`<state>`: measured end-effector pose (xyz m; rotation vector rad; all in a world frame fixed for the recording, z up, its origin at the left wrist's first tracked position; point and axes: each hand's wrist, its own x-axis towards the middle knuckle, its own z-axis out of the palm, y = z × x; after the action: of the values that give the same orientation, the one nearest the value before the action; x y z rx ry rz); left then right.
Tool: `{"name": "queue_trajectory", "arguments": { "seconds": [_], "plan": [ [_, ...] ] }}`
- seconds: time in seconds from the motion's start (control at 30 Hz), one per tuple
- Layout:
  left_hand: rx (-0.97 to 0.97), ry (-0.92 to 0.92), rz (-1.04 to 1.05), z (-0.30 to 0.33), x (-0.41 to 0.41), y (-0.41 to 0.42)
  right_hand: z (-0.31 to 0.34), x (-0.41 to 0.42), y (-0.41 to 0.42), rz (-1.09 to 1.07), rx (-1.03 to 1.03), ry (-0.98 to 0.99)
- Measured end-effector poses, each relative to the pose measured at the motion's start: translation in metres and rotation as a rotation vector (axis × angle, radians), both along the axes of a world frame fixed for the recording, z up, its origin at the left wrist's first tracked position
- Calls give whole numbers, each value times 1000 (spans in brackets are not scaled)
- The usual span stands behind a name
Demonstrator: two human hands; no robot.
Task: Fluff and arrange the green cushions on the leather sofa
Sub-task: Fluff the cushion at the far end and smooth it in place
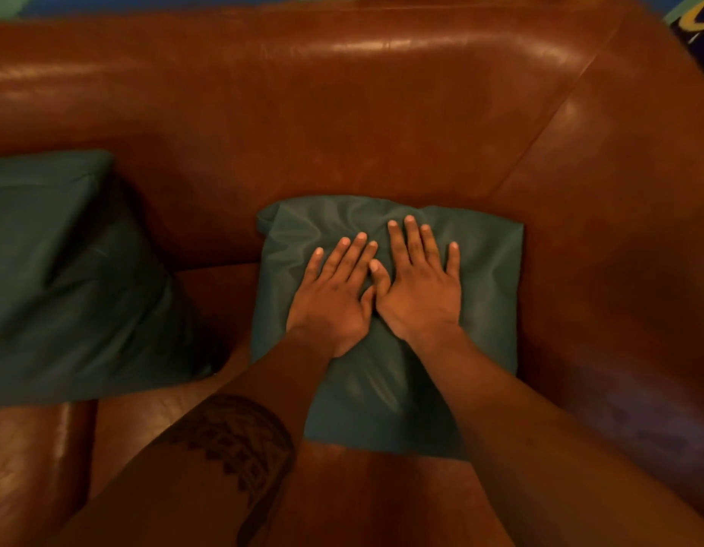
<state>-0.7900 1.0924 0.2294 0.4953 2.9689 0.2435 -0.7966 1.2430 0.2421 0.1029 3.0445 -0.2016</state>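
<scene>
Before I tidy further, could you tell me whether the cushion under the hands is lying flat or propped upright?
Flat: cushion lies on the seat, both hands pressing down.

A home lounge, by the look of it: a brown leather sofa [342,112] fills the view, two green cushions [480,270] on its seat.

Left hand [334,305], right hand [421,294] flat, fingers spread, on green cushion [488,278]; leather sofa [342,112]
</scene>
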Motion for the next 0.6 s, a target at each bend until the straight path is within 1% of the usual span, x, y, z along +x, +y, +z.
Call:
{"name": "queue_trajectory", "arguments": {
  "seconds": [0.23, 0.47, 0.53, 0.6],
  "plan": [
    [30, 7, -9, -1, 1, 1, -3, 20, 33, -159, -54, 19],
    [39, 9, -11, -2, 2, 3, 2, 44, 66, -155, -30, 69],
    [26, 22, 0, -3, 3, 3, 7, 43, 68, -228, -36, 78],
    [18, 19, 14, -3, 4, 2, 16, 41, 57, -296, -56, 159]
  ]
}}
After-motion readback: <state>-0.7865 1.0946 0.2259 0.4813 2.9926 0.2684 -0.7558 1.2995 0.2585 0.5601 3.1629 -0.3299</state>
